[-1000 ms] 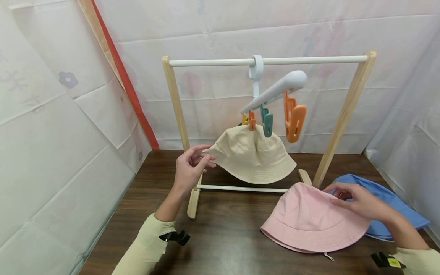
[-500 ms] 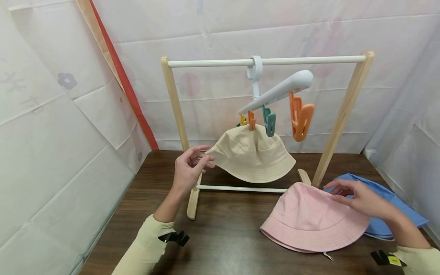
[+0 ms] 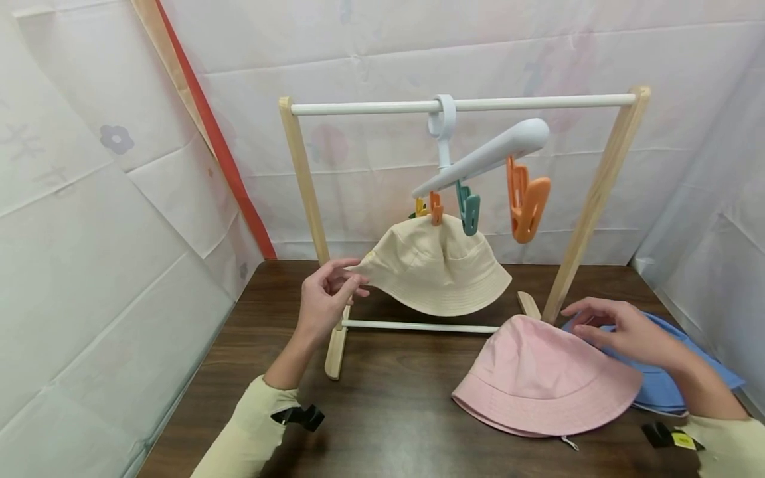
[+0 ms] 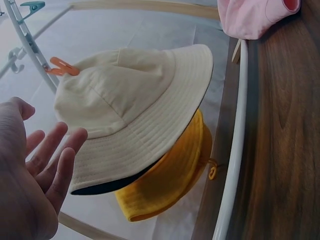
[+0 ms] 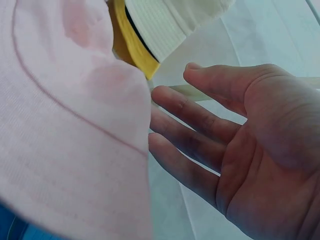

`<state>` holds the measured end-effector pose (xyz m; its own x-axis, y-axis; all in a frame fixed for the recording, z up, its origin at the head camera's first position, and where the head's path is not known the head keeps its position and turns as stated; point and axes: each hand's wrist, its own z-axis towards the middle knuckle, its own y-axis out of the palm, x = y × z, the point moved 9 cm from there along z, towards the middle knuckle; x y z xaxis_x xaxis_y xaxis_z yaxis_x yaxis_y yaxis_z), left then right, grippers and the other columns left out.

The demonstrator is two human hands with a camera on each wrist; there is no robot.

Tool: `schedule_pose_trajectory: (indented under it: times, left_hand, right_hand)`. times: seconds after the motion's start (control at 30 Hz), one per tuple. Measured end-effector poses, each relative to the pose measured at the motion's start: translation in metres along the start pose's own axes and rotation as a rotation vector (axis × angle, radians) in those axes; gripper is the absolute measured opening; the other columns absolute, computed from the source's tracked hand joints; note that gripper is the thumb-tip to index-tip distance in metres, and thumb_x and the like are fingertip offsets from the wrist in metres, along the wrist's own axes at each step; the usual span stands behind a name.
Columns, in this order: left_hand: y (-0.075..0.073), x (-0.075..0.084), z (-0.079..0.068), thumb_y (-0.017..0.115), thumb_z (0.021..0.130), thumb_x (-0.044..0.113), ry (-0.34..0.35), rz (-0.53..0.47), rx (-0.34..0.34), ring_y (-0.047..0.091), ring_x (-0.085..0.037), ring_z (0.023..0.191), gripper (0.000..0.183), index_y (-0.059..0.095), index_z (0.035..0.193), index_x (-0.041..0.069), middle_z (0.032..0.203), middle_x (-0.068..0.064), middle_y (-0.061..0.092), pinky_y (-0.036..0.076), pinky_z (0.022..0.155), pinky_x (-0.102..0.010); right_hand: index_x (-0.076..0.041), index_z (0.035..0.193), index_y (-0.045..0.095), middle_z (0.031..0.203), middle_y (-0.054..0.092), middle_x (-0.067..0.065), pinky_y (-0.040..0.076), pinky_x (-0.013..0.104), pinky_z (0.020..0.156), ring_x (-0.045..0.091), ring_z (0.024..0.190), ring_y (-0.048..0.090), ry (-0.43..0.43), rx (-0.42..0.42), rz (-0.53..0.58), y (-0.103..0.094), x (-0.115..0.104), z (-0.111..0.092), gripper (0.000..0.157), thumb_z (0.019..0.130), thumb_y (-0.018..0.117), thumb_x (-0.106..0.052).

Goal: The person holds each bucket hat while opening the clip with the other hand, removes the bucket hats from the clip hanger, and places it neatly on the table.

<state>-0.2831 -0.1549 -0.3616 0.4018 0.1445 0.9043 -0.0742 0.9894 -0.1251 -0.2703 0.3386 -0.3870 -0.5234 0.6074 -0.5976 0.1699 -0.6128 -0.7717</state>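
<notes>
Head view: brown tabletop (image 3: 388, 405) with a wooden rack (image 3: 382, 107) on it. Pink hat (image 3: 544, 378) sits around 4 o'clock, overlapping a blue hat (image 3: 657, 392); cream hat (image 3: 436, 272) hangs near center. Both hands look relaxed, gripping nothing: left hand (image 3: 325, 295) at the cream hat's 9 o'clock, right hand (image 3: 621, 332) at the pink one's 2. Can't tell if they're touching. Orange clip (image 3: 436, 210) at cream hat's 12.

Left grip (image 3: 323, 296), right grip (image 3: 627, 332) relaxed

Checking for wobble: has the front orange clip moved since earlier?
Yes: the front clip moved rightward in the head view, closer to the right post.
</notes>
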Motion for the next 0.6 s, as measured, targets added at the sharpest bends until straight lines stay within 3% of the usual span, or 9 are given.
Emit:
schedule_pose_trajectory:
  times: [0.23,0.43,0.6]
  left_hand:
    - [-0.003,-0.007,-0.003,0.073,0.106,0.004,-0.012,0.030,-0.009,0.082,-0.003,0.077,0.030,0.074,0.136,-0.001,0.105,-0.027,0.085,0.063,0.066,-0.024]
    - [-0.004,-0.012,-0.004,0.073,0.107,0.005,-0.019,0.053,-0.013,0.082,-0.002,0.077,0.030,0.075,0.136,0.002,0.102,-0.017,0.087,0.063,0.066,-0.024]
    - [-0.004,-0.011,-0.004,0.074,0.106,0.006,-0.004,0.055,-0.004,0.083,-0.004,0.079,0.030,0.076,0.135,0.003,0.106,-0.027,0.085,0.063,0.068,-0.023]
  right_hand:
    - [0.000,0.127,0.075,0.102,0.078,-0.022,0.060,0.019,0.073,-0.003,0.093,0.074,-0.032,0.017,0.011,-0.003,-0.013,0.008,0.028,0.101,0.076,0.008]
    - [-0.001,0.126,0.076,0.103,0.079,-0.021,0.060,0.015,0.075,-0.003,0.092,0.075,-0.083,0.046,0.006,-0.006,-0.025,0.018,0.030,0.098,0.078,0.010]
    - [-0.002,0.125,0.077,0.104,0.081,-0.018,0.060,0.014,0.077,-0.003,0.094,0.075,-0.085,0.067,0.008,-0.007,-0.032,0.026,0.031,0.096,0.080,0.010]
